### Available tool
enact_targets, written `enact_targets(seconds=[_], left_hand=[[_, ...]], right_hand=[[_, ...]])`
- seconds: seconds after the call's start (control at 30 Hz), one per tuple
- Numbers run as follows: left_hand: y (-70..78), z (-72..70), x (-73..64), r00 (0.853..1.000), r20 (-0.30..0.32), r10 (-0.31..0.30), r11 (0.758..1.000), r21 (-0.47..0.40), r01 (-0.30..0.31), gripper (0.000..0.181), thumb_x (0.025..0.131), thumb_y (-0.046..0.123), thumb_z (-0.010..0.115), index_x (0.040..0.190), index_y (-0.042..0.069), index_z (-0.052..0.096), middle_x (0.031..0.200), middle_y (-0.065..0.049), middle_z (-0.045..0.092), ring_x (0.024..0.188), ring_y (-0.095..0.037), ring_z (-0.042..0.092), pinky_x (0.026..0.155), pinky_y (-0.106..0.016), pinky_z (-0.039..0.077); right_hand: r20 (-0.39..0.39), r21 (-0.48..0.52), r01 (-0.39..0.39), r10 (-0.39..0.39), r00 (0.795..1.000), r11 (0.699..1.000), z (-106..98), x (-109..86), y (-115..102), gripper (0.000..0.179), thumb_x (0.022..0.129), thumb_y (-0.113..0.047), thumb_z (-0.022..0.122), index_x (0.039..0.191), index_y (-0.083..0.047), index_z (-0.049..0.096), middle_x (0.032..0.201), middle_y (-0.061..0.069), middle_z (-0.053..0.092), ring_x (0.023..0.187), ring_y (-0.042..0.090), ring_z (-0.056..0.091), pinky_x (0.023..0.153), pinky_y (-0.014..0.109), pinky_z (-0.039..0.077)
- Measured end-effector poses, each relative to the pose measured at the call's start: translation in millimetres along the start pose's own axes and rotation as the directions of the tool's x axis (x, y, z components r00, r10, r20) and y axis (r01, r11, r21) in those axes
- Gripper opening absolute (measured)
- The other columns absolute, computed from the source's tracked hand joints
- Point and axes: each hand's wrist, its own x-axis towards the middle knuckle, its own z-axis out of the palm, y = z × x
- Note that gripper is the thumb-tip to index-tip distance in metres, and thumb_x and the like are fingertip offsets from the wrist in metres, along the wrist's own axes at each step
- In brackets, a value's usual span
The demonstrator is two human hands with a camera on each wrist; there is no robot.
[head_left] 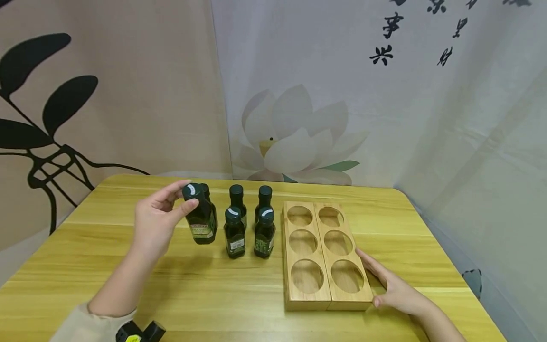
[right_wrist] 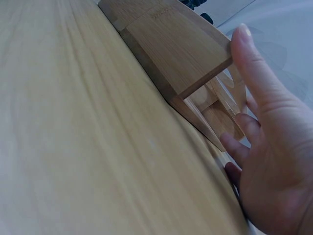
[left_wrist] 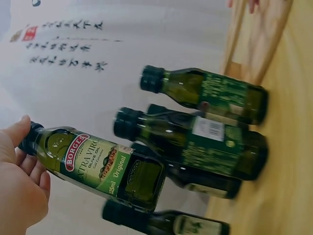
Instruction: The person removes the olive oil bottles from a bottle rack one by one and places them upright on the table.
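My left hand (head_left: 160,216) pinches the dark cap of a small olive oil bottle (head_left: 202,228) between thumb and fingers. In the left wrist view the held bottle (left_wrist: 105,164) shows its green and cream label, and its base is off the table. Beside it stand several matching bottles, among them a front one (head_left: 235,240) and another (head_left: 264,240); one behind is partly hidden by the held bottle. At the right, my right hand (head_left: 395,289) rests along the side of a wooden holder (head_left: 322,303), thumb at its near corner (right_wrist: 205,78) and fingers extended along its side.
The holder consists of two blocks side by side, each with three round holes. All of it stands on a yellow wood-grain table (head_left: 239,294). A printed cloth (head_left: 171,95) hangs behind the table's back edge.
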Motion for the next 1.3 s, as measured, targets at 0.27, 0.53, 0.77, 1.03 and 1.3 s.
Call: enact_targets(seconds=[0.27,0.53,0.77,1.03,1.3], left_hand=[[-24.4,-3.7,-8.3,0.999,0.026,-0.044,0.988,0.148,0.040,0.039,0.082,0.005,0.076,0.120,0.001,0.065,0.092,0.006,0.067,0.094,-0.008,0.061,0.085,-0.015,0.045],[-43.1,-5.1,-12.9,0.996,0.042,-0.075,0.986,0.156,0.068,0.041,0.082,0.006,0.076,0.121,0.000,0.064,0.094,0.006,0.067,0.095,-0.008,0.060,0.088,-0.014,0.043],[-57.4,-8.0,-15.4,0.995,0.022,-0.100,0.980,0.175,0.095,0.043,0.082,0.007,0.076,0.122,-0.004,0.062,0.096,0.007,0.067,0.096,-0.008,0.060,0.093,-0.015,0.040],[-67.5,-11.9,-16.3,0.992,0.027,-0.123,0.973,0.200,0.115,0.044,0.083,0.010,0.076,0.123,-0.002,0.062,0.095,0.008,0.068,0.097,-0.006,0.061,0.096,-0.015,0.038],[-68.5,-13.8,-16.8,0.991,0.037,-0.132,0.973,0.198,0.122,0.045,0.083,0.012,0.077,0.124,0.000,0.062,0.094,0.007,0.068,0.096,-0.007,0.060,0.097,-0.016,0.037]], right_hand=[[-0.008,-0.007,0.010,-0.010,1.000,1.000,-0.8,0.5,0.8,0.096,0.084,-0.056,0.065,0.155,-0.017,0.013,0.158,0.007,0.013,0.138,0.008,0.021,0.103,0.021,0.020],[-0.014,-0.020,0.033,-0.034,0.999,0.999,0.8,0.4,0.7,0.095,0.085,-0.056,0.063,0.155,-0.015,0.014,0.158,0.010,0.014,0.138,0.011,0.022,0.103,0.021,0.020],[-0.004,-0.017,0.041,-0.041,0.999,0.999,0.7,0.8,3.5,0.093,0.086,-0.055,0.063,0.155,-0.016,0.014,0.158,0.010,0.013,0.138,0.008,0.022,0.103,0.020,0.020],[-0.005,-0.027,0.025,-0.025,1.000,0.999,-0.7,0.9,2.8,0.093,0.086,-0.057,0.061,0.155,-0.017,0.013,0.158,0.009,0.014,0.137,0.006,0.023,0.105,0.052,0.022],[0.001,-0.016,0.017,-0.017,1.000,1.000,-0.3,0.5,-0.9,0.093,0.086,-0.055,0.063,0.155,-0.017,0.013,0.158,0.009,0.013,0.136,0.004,0.022,0.098,0.070,0.017]])
